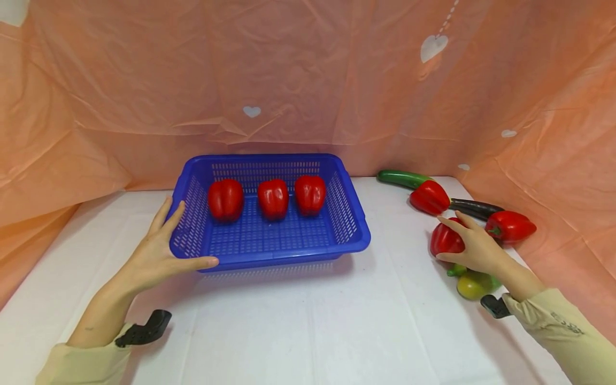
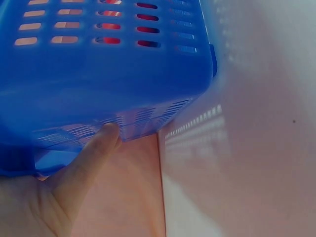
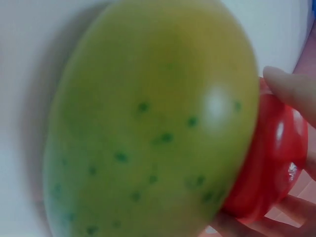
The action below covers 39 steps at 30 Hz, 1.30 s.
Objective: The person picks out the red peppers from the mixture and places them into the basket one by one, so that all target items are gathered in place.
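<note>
A blue plastic basket stands on the white table with three red bell peppers inside. My left hand is spread at its left front corner, with the thumb along the front rim and fingers at the left side. In the left wrist view the thumb touches the basket's outer wall. At the right, my right hand grips another red bell pepper, thumb on one side and fingers on the other. The right wrist view shows that pepper behind a yellow-green, green-speckled fruit.
Around the right hand lie a green cucumber-like vegetable, a dark eggplant, red peppers and the yellow-green fruit. An orange sheet with white hearts hangs behind the table and along its sides.
</note>
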Available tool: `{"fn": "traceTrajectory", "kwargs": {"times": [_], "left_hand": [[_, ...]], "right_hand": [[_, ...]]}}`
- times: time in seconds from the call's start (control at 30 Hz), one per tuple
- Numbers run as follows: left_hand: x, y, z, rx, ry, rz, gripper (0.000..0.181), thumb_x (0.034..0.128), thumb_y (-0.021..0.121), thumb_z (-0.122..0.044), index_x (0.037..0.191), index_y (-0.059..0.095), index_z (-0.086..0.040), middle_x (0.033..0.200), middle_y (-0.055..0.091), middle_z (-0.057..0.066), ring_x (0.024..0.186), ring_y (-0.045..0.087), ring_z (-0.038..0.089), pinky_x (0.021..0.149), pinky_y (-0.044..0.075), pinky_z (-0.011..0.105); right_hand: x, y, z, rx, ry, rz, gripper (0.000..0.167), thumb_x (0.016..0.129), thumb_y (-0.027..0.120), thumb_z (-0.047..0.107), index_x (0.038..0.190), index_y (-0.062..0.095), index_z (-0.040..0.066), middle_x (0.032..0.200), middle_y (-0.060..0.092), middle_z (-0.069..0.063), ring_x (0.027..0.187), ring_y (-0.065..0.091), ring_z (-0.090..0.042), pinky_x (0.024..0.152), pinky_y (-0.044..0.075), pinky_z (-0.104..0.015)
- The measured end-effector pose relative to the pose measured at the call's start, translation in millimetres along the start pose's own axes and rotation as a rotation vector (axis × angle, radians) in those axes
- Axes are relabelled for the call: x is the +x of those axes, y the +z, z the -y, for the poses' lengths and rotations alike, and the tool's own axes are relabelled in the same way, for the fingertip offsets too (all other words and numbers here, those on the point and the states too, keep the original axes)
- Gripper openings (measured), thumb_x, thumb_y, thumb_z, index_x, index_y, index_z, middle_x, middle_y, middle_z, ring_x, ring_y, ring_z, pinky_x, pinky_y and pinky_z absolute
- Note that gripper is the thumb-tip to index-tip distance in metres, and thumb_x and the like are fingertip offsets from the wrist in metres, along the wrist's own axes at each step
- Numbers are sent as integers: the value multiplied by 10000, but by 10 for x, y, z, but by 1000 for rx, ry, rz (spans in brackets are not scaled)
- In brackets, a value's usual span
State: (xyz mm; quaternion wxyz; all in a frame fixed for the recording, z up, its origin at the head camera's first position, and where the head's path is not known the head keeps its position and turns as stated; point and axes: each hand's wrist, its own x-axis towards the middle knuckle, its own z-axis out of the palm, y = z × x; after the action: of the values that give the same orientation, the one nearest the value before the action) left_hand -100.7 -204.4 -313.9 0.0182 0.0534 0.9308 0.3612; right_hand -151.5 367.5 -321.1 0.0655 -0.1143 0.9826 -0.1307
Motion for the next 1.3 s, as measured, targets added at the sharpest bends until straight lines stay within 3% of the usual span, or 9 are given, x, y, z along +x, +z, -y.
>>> {"fn": "traceTrajectory", "kwargs": {"times": [0.83, 1.3], "left_hand": [[14, 18, 18, 13, 0, 4, 1268, 688, 833, -446, 1541, -46, -117, 1596, -194, 109, 1400, 51, 564, 998, 205, 765], [7, 11, 8, 25, 1, -2, 1269, 684, 832, -459, 1542, -36, -109, 1599, -180, 115, 1395, 79, 567, 998, 220, 759]], "right_hand": [[56, 40, 88, 30, -81, -49, 893, 712, 843, 178, 1452, 364, 34, 1436, 267, -343, 1215, 346, -537, 773, 548, -575], [122, 74, 155, -16, -220, -145, 806, 676, 859, 119, 1379, 471, 49, 1394, 356, -315, 1219, 353, -512, 794, 520, -620]]}}
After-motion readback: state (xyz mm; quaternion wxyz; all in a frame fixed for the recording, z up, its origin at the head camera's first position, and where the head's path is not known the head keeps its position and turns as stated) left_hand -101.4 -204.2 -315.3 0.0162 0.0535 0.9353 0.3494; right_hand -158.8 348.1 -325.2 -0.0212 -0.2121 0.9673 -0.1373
